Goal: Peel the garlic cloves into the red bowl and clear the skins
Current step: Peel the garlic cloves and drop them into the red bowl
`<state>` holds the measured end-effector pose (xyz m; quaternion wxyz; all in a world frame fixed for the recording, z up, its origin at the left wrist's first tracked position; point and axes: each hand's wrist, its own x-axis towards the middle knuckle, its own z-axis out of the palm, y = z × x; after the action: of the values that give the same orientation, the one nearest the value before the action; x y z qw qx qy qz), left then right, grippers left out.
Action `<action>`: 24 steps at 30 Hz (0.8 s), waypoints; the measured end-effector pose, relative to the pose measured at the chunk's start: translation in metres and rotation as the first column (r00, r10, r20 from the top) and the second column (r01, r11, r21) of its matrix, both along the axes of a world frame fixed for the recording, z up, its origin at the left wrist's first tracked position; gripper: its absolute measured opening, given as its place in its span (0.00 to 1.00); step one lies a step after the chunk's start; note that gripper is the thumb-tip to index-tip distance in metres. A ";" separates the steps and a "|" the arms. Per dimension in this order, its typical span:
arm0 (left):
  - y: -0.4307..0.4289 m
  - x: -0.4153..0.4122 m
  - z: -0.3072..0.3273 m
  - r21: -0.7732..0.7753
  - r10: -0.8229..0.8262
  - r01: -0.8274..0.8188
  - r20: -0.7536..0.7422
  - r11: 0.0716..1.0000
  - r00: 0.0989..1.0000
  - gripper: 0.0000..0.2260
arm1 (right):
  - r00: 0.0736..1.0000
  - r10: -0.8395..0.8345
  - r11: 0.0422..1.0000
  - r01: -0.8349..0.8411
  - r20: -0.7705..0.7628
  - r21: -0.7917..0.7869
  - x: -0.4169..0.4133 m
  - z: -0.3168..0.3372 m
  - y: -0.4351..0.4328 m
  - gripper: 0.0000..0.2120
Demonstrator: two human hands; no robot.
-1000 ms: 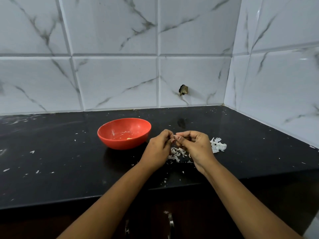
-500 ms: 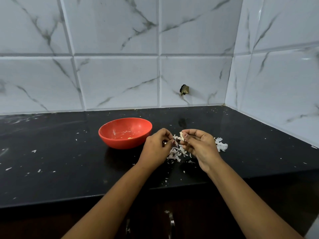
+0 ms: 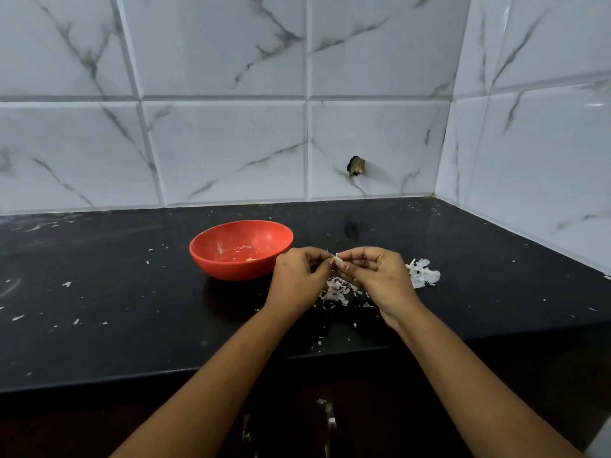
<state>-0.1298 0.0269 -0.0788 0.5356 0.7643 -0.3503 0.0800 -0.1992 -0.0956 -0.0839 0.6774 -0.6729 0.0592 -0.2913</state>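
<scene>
The red bowl [image 3: 241, 248] sits on the black counter [image 3: 99, 309], with a few pale bits inside. Just right of it, my left hand [image 3: 297, 279] and my right hand [image 3: 380, 276] meet above the counter. Between their fingertips is a small pale garlic clove [image 3: 338, 259]; my right hand pinches it and my left fingertips touch its edge. A heap of white skins [image 3: 340, 290] lies under the hands. A bigger white clump of skins [image 3: 423, 272] lies to the right of my right hand.
White flakes are scattered across the counter, mostly at the left and near the front edge. Marble-patterned tiled walls [image 3: 231, 143] close the back and right side. A small metal fitting [image 3: 356, 166] sticks out of the back wall. Cabinet handles [image 3: 329, 421] show below the counter.
The hands pulled slightly apart half a second ago and have come back together at the clove. The clove shows more plainly between the fingertips now.
</scene>
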 end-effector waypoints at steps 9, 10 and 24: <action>0.003 -0.003 0.004 -0.039 0.014 -0.015 -0.024 0.999 1.000 0.10 | 1.000 -0.002 0.997 0.003 0.019 -0.074 -0.002 0.001 0.007 0.06; 0.003 -0.004 0.004 -0.042 0.007 -0.008 -0.030 0.999 1.000 0.09 | 1.000 -0.003 0.997 0.004 0.021 -0.074 -0.002 0.002 0.007 0.06; 0.001 0.001 0.005 -0.147 -0.049 0.008 -0.281 0.989 0.958 0.08 | 0.993 0.117 0.984 -0.117 0.007 0.138 -0.007 0.006 0.003 0.07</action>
<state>-0.1293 0.0278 -0.0741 0.6355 0.7218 -0.2740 -0.0131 -0.2062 -0.0921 -0.0775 0.7381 -0.6271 0.0400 -0.2457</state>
